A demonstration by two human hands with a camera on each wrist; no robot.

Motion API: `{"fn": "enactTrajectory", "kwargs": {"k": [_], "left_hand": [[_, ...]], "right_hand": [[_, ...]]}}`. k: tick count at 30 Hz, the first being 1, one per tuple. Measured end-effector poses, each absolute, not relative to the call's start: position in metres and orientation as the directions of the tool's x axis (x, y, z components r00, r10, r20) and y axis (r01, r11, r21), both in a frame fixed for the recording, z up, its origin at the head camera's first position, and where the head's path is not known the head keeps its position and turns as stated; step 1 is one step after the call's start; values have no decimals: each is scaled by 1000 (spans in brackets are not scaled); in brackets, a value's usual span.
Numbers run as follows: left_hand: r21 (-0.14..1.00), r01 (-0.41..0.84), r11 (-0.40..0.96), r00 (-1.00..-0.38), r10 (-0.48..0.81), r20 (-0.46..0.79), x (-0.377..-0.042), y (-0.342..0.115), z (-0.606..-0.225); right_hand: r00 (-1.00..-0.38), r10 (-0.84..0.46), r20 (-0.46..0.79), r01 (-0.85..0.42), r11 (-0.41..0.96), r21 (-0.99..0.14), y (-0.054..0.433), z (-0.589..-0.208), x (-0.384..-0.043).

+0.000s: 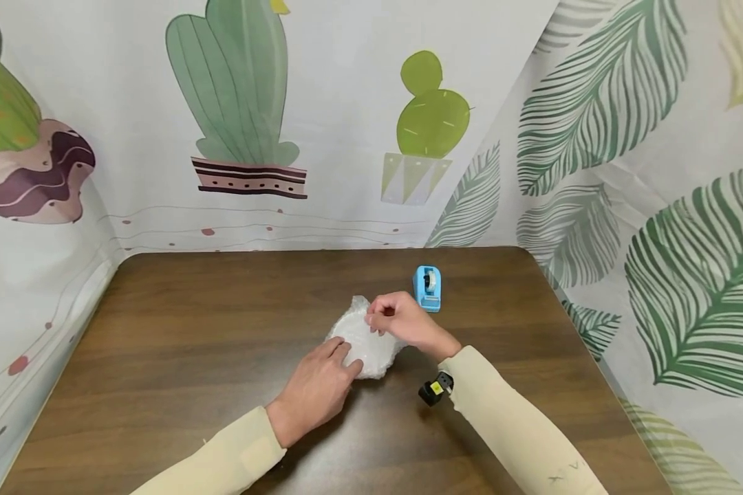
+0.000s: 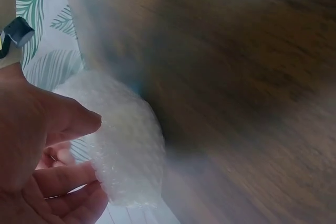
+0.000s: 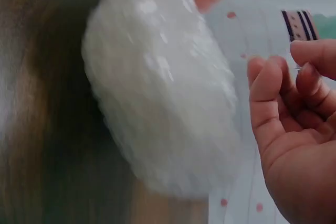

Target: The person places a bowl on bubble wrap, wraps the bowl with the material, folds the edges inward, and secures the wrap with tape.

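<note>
A round, flat bundle in clear bubble wrap lies on the table, with a white shape showing through the plastic. My left hand rests on its near left side, thumb and fingertips spread over the wrap. In the left wrist view the thumb and fingers of that left hand touch the bundle's edge. Over the bundle's far right part is my right hand. Thumb and forefinger of the right hand pinch a tiny clear piece that looks like tape, mostly hidden by the fingertips.
Beyond the right hand stands a blue tape dispenser with a roll of clear tape. The brown wooden table reaches back to a cloth backdrop printed with cacti and leaves. A black wrist camera hangs at the right sleeve.
</note>
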State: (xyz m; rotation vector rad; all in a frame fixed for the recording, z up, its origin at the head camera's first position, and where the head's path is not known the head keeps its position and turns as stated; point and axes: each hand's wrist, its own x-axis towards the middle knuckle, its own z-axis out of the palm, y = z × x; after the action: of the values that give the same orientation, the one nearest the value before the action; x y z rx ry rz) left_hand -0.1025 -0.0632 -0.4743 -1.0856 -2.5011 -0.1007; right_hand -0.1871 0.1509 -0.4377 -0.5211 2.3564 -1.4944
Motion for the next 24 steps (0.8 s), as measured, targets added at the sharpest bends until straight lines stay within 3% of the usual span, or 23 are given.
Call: {"fn": "enactTrajectory", "kwargs": {"k": [7,11,16,19,24], "left_hand": [[-11,715,699,-642,662,388,-103,-61,-472],[196,678,709,-711,564,419,-109,-61,-468],[513,511,690,-846,299,441,-126,-61,-465],[625,420,658,-898,202,390,-138,-61,-463],[710,297,638,-955,180,237,-153,-61,-457]], "right_hand": [[-881,-455,-129,-126,487,-864,130,-444,-188],[-882,-455,-122,-158,529,-834,127,-447,-192],[-878,-462,-121,-178,553,-814,126,-449,-194],[-872,-477,-112,-199,553,-809,127,-449,-194],[-858,-507,-83,-249,552,-796,127,-450,-195]]}}
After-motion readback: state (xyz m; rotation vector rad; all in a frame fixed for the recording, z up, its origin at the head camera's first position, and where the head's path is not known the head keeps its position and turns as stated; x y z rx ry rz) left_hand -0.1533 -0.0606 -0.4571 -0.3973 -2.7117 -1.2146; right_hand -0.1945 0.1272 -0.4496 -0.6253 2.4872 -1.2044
